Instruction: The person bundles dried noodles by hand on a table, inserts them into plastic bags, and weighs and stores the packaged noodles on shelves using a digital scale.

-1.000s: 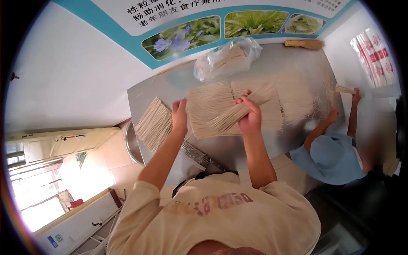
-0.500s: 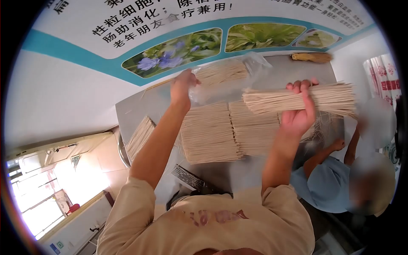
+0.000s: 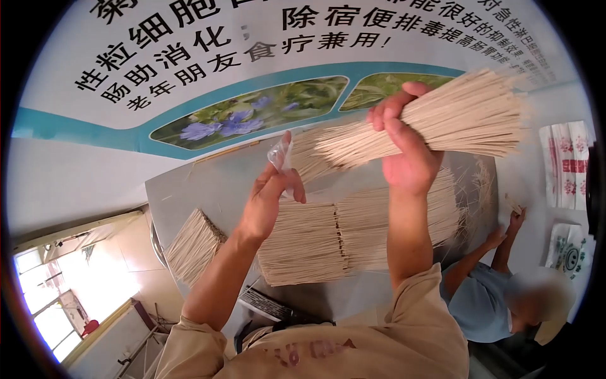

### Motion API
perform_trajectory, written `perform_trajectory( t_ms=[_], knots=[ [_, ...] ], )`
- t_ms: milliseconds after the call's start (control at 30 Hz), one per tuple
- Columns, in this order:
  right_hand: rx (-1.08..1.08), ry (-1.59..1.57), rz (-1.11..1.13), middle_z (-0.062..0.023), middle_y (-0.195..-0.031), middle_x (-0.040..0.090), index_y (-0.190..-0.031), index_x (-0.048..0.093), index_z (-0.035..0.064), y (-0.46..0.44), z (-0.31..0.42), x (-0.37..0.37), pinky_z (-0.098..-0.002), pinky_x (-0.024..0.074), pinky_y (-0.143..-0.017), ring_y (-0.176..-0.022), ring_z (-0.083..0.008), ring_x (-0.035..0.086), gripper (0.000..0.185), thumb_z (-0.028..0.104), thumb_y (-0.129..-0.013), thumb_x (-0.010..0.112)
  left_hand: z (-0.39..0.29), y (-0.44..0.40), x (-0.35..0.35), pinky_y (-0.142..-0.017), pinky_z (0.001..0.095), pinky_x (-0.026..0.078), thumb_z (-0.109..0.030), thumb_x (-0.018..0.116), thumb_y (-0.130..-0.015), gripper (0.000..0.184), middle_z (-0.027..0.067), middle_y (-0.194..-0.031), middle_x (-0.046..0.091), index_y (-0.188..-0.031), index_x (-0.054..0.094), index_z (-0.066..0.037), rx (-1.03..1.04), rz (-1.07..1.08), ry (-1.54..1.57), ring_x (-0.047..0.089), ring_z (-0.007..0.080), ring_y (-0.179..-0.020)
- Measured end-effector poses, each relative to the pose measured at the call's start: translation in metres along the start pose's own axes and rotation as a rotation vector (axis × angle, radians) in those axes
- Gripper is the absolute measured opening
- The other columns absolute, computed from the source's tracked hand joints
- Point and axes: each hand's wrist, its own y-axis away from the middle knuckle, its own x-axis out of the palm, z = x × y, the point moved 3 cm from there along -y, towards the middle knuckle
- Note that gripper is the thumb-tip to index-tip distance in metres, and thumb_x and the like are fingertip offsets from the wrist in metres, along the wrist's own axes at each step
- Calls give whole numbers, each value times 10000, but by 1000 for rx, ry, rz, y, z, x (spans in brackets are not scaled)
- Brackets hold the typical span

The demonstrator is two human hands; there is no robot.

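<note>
My right hand (image 3: 410, 155) is closed around a thick bundle of dried noodles (image 3: 470, 114), raised above the back of the table and tilted with its right end higher. My left hand (image 3: 268, 196) pinches the crumpled edge of a clear plastic bag (image 3: 281, 155) beside the bundle's left end. Behind the bundle lie more noodles (image 3: 307, 151), partly hidden; whether they are inside the bag I cannot tell. Below my hands, wide rows of noodles (image 3: 303, 243) cover the middle of the table. A smaller stack of noodles (image 3: 192, 246) lies by my left forearm.
The grey metal table (image 3: 183, 189) meets a wall with a printed banner (image 3: 252, 82). Loose noodle strands (image 3: 480, 189) are scattered at the right. Another person in a blue shirt (image 3: 480, 297) sits close by on the right, near printed packages (image 3: 565, 164).
My right hand has lifted the noodle bundle up and leftward, tilting it. My left hand now has the plastic bag's edge bunched up at its fingers. The camera view has shifted.
</note>
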Motion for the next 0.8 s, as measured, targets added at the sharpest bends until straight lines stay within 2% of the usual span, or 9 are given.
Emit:
perform_trajectory(
  t_ms=[67, 133, 267, 300, 367, 400, 533, 633, 800],
  knots=[
    [30, 12, 19, -85, -922, 620, -1260, 539, -14, 1, -14, 0, -332, 515, -755, -830, -185, 600, 454, -81, -824, 645, 2, -3, 2, -800, 323, 455, -82, 333, -900, 727, 66, -740, 500, -1608, 165, -91, 31, 60, -66, 498, 187, -738],
    [114, 174, 89, -77, -914, 602, -1283, 527, 15, 7, -28, 1, -374, 480, -770, -826, -202, 566, 462, -48, -836, 623, 2, -2, 4, -807, 329, 454, -74, 336, -896, 738, 70, -750, 505, -1611, 156, -100, 22, 78, -63, 501, 189, -750],
    [329, 267, 285, -52, -932, 621, -1239, 558, 11, 12, -55, 3, -295, 492, -728, -831, -140, 588, 406, -38, -852, 669, 3, -5, -3, -827, 335, 449, -68, 341, -900, 736, 81, -776, 521, -1611, 157, -108, 18, 84, -12, 514, 198, -772],
    [405, 411, 456, -65, -1078, 661, -1211, 598, 21, 8, -58, -1, -293, 511, -793, -923, -122, 627, 408, 32, -827, 736, 4, -4, -6, -827, 335, 449, -68, 341, -900, 736, 81, -776, 521, -1611, 157, -108, 17, 81, -8, 514, 198, -772],
    [588, 476, 489, -61, -1132, 679, -1254, 578, 19, 10, -56, -3, -306, 501, -859, -963, -149, 632, 468, 28, -812, 735, 5, -4, -11, -935, 306, 399, -111, 417, -944, 728, 36, -757, 545, -1614, 131, -95, -36, 87, 120, 543, 158, -761],
    [639, 462, 488, -62, -1152, 682, -1261, 572, 12, 9, -54, 2, -310, 498, -879, -981, -160, 633, 484, 27, -806, 738, 4, -4, -14, -935, 306, 399, -111, 417, -944, 728, 36, -757, 545, -1614, 131, -95, -36, 81, 120, 543, 158, -761],
    [566, 533, 557, -68, -1131, 688, -1243, 577, 29, 20, -82, -36, -325, 492, -901, -1014, -191, 638, 475, 27, -798, 742, 5, -6, -18, -929, 316, 408, -108, 428, -943, 734, 36, -756, 545, -1615, 132, -99, -56, 95, 120, 547, 158, -756],
    [560, 776, 698, -87, -1047, 673, -1151, 589, 92, 19, -73, -32, -364, 489, -898, -1024, -318, 631, 406, 44, -782, 751, 4, -6, -19, -926, 321, 414, -112, 437, -944, 738, 36, -753, 545, -1615, 131, -103, -40, 94, 94, 550, 155, -756],
    [429, 1054, 895, -90, -1040, 678, -1153, 597, 115, 24, -82, -52, -404, 490, -869, -978, -341, 612, 401, 70, -780, 738, 2, -2, -20, -894, 317, 429, -114, 447, -937, 745, 34, -747, 543, -1616, 140, -116, -46, 69, 95, 541, 149, -736]
  ],
)
